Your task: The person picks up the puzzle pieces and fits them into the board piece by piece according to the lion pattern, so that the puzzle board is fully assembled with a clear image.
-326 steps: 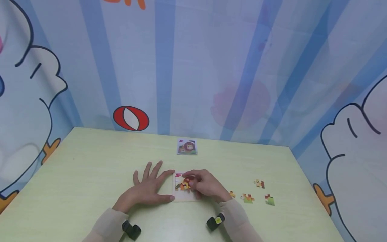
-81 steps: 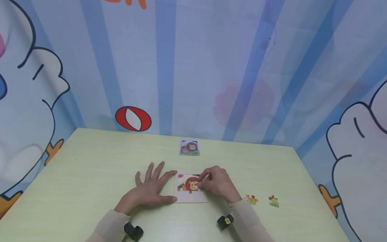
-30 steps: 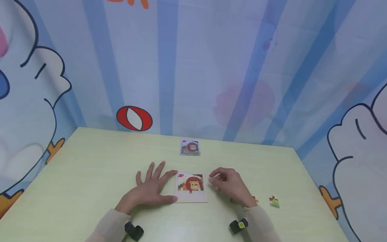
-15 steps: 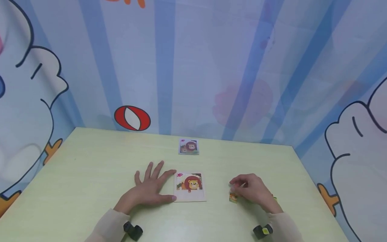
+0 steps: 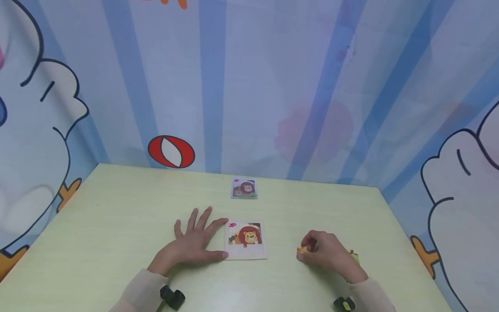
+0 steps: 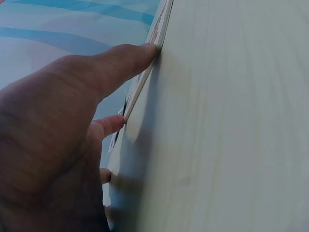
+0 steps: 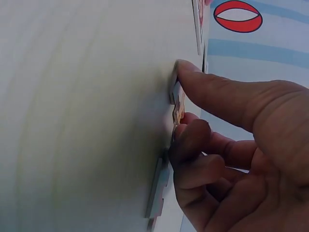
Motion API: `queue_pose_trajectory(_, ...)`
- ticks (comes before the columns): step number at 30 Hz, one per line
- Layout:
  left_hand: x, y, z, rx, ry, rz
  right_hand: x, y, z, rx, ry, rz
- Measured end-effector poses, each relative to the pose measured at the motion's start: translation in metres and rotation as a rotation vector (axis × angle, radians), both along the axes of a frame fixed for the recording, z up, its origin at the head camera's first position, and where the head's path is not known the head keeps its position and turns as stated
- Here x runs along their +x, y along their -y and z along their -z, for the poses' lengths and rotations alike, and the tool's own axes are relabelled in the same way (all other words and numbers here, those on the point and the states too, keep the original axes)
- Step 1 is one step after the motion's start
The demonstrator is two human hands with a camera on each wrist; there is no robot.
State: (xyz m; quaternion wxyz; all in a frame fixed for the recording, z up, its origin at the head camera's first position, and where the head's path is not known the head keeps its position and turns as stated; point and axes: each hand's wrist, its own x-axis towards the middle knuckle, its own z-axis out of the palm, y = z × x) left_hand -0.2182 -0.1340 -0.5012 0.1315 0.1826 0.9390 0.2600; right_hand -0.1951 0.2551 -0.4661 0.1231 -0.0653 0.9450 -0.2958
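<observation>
Square white lion-puzzle board [image 5: 245,253] lies on pale wood-grain counter [image 5: 132,203], left hand [image 5: 192,245] with fingers spread at its left edge, seemingly steadying it; farther right, fingers of right hand [image 5: 326,251] pinch orange-yellow jigsaw piece [image 5: 299,250].

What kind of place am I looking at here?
Probably a play corner or staged recording booth: a pale table stands before a striped cartoon backdrop, with a partly filled lion puzzle lying on it.
</observation>
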Motion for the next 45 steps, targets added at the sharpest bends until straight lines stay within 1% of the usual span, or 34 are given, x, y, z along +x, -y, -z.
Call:
queue_pose_trajectory(4,0.0,-0.001,0.001,-0.02,0.0,-0.005,-0.001,0.001,-0.001,0.015,-0.022,-0.017)
queue_pose_trajectory(8,-0.001,-0.001,-0.001,-0.022,0.0,-0.004,-0.004,0.002,-0.002,0.009,-0.069,-0.072)
queue_pose_trajectory(10,-0.001,-0.001,-0.003,-0.012,0.0,-0.003,-0.006,0.003,-0.002,-0.012,-0.097,-0.103)
queue_pose_trajectory(14,0.002,-0.001,-0.008,-0.003,0.009,0.002,-0.011,0.01,-0.003,-0.068,-0.123,-0.122)
queue_pose_trajectory(18,0.002,-0.001,-0.008,0.001,0.005,0.009,-0.016,0.021,-0.004,-0.165,-0.102,-0.124)
queue_pose_trajectory(21,-0.001,0.0,-0.003,-0.016,0.006,0.009,-0.019,0.033,-0.005,-0.234,-0.074,-0.125)
queue_pose_trajectory(24,-0.003,0.0,0.005,-0.021,-0.007,0.009,-0.022,0.044,-0.005,-0.27,-0.058,-0.132)
queue_pose_trajectory(28,-0.005,0.001,0.011,-0.015,-0.037,0.012,-0.025,0.058,-0.002,-0.302,-0.051,-0.152)
queue_pose_trajectory(33,-0.007,0.002,0.015,-0.023,-0.048,0.016,-0.028,0.076,0.005,-0.327,-0.041,-0.179)
queue_pose_trajectory(36,-0.008,0.002,0.015,-0.023,-0.04,0.013,-0.028,0.087,0.009,-0.33,-0.038,-0.181)
queue_pose_trajectory(42,-0.006,0.001,0.011,-0.023,-0.036,0.007,-0.028,0.106,0.013,-0.326,-0.049,-0.173)
queue_pose_trajectory(45,-0.006,0.001,0.011,-0.028,-0.035,0.007,-0.029,0.114,0.015,-0.352,-0.045,-0.187)
